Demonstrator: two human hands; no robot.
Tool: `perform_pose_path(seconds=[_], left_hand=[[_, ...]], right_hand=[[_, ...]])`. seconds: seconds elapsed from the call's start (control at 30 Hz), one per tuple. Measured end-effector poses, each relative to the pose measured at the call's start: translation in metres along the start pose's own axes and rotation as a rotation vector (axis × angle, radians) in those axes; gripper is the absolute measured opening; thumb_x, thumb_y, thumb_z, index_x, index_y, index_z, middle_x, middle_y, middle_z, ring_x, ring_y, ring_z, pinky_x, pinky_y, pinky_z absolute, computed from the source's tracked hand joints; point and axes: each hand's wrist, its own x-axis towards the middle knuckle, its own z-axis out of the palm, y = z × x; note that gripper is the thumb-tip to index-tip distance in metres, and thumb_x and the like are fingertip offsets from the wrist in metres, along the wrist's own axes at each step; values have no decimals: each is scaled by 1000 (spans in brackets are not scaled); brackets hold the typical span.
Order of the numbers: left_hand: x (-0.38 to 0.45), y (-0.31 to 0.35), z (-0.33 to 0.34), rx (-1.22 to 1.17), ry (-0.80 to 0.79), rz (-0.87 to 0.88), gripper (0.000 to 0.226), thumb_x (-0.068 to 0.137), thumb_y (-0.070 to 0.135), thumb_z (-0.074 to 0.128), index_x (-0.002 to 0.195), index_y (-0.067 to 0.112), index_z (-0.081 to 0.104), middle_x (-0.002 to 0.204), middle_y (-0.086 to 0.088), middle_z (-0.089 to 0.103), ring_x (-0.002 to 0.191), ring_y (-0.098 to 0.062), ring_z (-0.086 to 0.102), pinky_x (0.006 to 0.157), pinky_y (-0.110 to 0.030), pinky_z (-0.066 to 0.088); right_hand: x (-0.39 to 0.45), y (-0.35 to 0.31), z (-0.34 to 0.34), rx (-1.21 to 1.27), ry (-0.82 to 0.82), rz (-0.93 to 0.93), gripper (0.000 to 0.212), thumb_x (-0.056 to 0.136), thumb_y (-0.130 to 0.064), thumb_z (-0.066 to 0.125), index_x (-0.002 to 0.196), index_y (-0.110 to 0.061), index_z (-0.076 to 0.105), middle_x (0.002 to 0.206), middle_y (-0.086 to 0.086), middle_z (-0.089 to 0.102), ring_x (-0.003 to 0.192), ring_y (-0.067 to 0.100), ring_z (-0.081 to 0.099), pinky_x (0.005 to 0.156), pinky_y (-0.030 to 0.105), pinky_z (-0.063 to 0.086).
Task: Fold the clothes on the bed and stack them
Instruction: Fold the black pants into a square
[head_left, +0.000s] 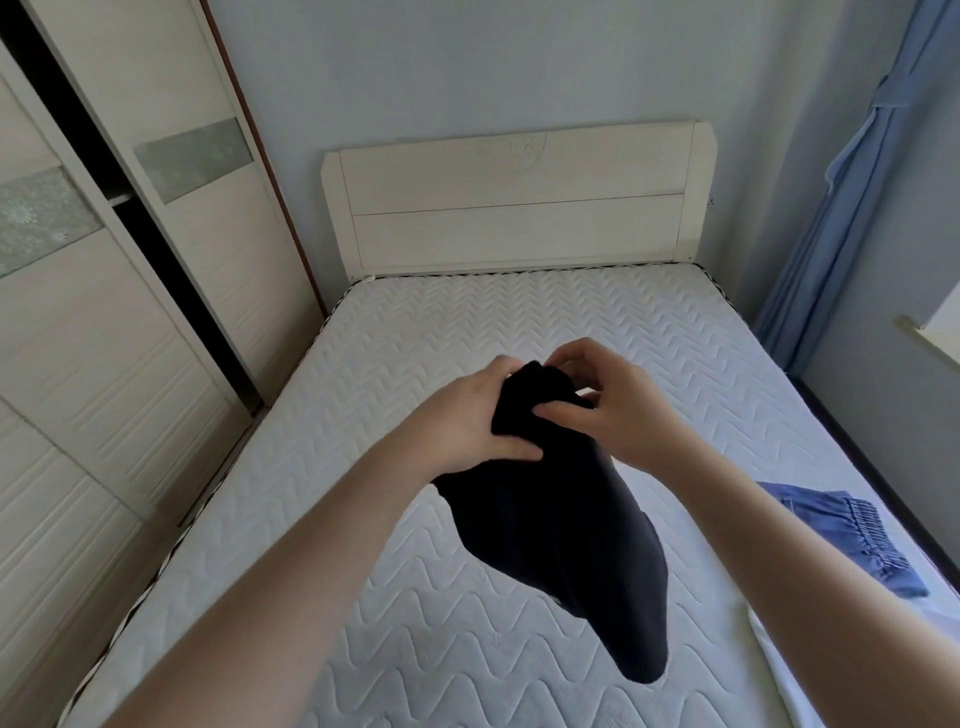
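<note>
I am looking down at a bed with a bare white mattress, in a small room with pale blue walls. A white headboard is standing at the far end of the bed, a wardrobe is on the bed's left side, and a blue curtain is hanging on its right side.

I am holding a black cloth up in the air over the middle of the bed. My left hand is gripping the top of the cloth, and my right hand is pinching it just beside the left one. Both hands are close together, with the bunched top of the cloth between them. The rest of the cloth is hanging down toward the near end of the bed, not spread flat.

A blue garment is lying crumpled on the right side of the bed, near the edge, not yet folded.

I think the cloth could go wrong here. I am holding only the bunched top, so it might twist or slip out of my fingers and fall in a heap. I cannot tell where its corners are, so a fold might come out crooked. The blue garment is also near the edge and might slide off the bed.
</note>
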Motion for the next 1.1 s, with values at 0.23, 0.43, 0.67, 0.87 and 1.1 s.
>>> perform_pose_path(seconds=[0.23,0.43,0.67,0.87,1.1], left_hand=[[5,17,7,146,-11,78,28,93,36,59,117,25,49,102,11,55,95,-17,58,81,-35,46],[-5,21,-1,168,-34,103,30,93,32,61,120,33,48,100,21,48,99,-11,53,89,-35,44],[-30,19,-21,155,22,62,30,91,28,63,114,41,49,98,26,55,94,-2,55,77,-13,39],[-63,13,-36,104,55,18,34,91,28,65,122,33,52,109,14,61,101,-5,57,87,-21,43],[-121,-27,-51,0,136,-39,29,89,33,68,112,36,52,100,13,67,98,-7,62,87,-28,47]], right_hand=[[-36,49,-14,396,-46,130,27,82,-31,72,108,-34,66,112,-6,71,111,12,65,89,20,50],[-98,138,27,264,-157,571,26,103,-40,42,115,-31,64,112,-16,69,115,11,61,94,28,44],[-169,200,93,332,-162,1073,65,94,-67,37,137,-21,53,140,-2,53,131,23,46,114,44,30],[-180,202,105,598,-27,993,81,69,-76,62,128,-21,64,139,-3,57,136,17,42,118,43,24],[-186,180,91,908,-20,812,41,88,-36,66,116,-6,67,113,13,69,102,23,67,79,29,52]])
